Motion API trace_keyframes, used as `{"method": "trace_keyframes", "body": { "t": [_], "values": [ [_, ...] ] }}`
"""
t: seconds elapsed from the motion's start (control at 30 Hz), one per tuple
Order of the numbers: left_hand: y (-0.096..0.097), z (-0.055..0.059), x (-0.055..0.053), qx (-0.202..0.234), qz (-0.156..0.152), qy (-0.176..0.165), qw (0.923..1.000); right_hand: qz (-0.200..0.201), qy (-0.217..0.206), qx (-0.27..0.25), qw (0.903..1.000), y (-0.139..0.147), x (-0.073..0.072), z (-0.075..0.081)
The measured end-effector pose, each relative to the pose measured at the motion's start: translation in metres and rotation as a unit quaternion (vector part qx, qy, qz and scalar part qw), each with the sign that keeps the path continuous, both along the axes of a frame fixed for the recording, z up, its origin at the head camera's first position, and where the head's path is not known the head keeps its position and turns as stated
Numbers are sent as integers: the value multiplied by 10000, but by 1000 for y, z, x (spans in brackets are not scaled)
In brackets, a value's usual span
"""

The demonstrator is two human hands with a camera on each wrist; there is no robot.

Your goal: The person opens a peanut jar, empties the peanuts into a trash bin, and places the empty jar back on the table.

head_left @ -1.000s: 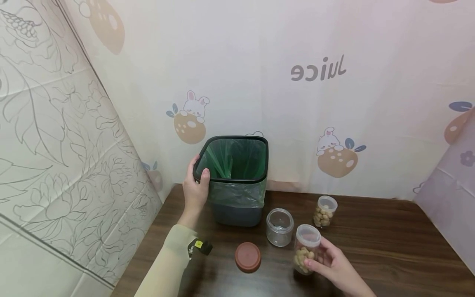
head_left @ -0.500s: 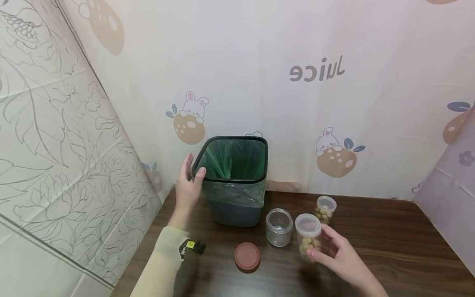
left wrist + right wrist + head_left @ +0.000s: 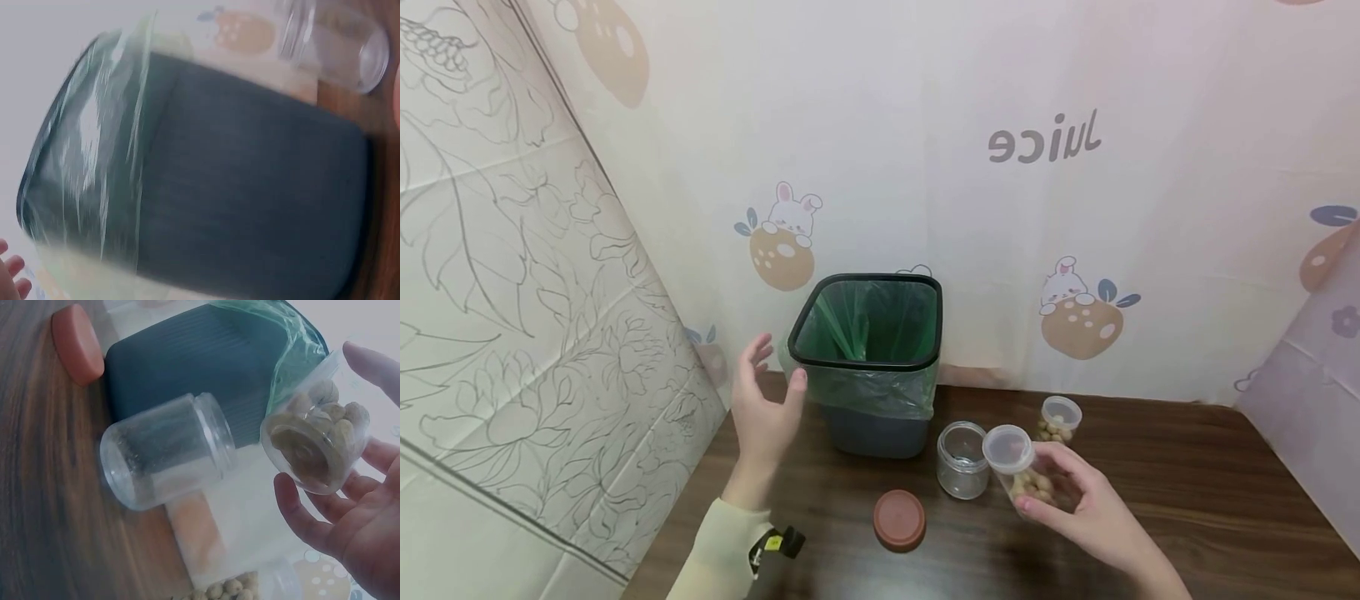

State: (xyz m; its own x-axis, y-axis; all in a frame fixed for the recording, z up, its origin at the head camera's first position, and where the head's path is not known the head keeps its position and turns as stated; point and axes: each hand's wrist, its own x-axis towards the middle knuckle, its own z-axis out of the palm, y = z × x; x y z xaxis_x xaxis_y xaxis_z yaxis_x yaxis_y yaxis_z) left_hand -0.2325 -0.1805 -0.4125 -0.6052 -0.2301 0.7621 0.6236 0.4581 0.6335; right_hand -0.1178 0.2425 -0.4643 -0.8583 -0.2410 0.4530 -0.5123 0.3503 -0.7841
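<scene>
In the head view my right hand grips a clear lidded jar partly filled with round beige nuts. The jar is raised off the table and tilts to the left, its whitish lid by the rim of an uncovered clear jar. The right wrist view shows the nuts near the base of the held jar. My left hand is apart from everything, fingers spread and loosely bent, left of a dark bin with a green liner.
A reddish-brown round lid lies on the dark wooden table in front of the uncovered jar. Behind the held jar stands a second lidded jar of nuts. Patterned wall coverings close off the back and sides.
My left hand has let go of the bin's rim and moved left and down. My right hand has lifted the jar of nuts and tipped it toward the uncovered jar.
</scene>
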Motion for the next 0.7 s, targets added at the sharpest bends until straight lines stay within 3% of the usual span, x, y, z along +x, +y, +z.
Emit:
{"method": "trace_keyframes", "body": {
  "t": [0.17,0.37,0.5,0.7],
  "values": [
    [22,-7,25,-102,-599,701,9957,-48,310,121,9994,-5,-2,1],
    [52,-17,56,-619,-1676,852,9802,348,560,380,9971,-8,-4,-4],
    [70,-26,66,-991,-2347,579,9653,686,416,517,9954,-9,-4,-4],
    [91,-44,70,-1857,-3087,-430,9319,862,318,619,9938,-13,-4,-8]
  ]
}}
